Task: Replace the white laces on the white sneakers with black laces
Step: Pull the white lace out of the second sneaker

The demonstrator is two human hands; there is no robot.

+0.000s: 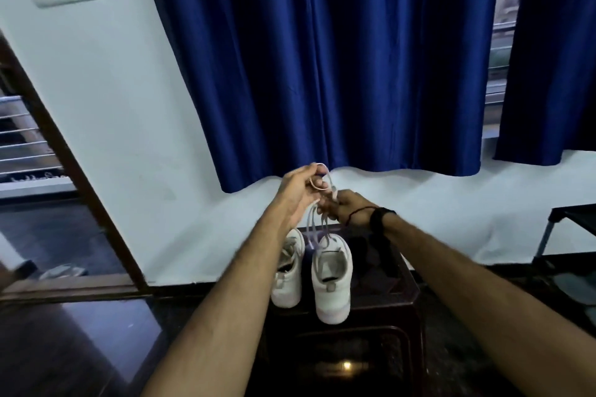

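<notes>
Two white sneakers stand side by side on a dark stool [400, 293], heels toward me: the left sneaker [288, 274] and the right sneaker [332, 284]. Above them both hands hold a white lace [314, 229] that hangs in loops down to the right sneaker. My left hand [298, 190] is raised, with a loop of the lace over its fingers. My right hand [345, 206] pinches the lace just below and to the right. A dark tangle [371, 255], which may be the black laces, lies on the stool right of the sneakers.
A blue curtain [338, 58] hangs against the white wall behind the stool. A brown door frame [80, 177] slants at the left. A dark table edge [571, 219] stands at the right. The floor is dark and glossy.
</notes>
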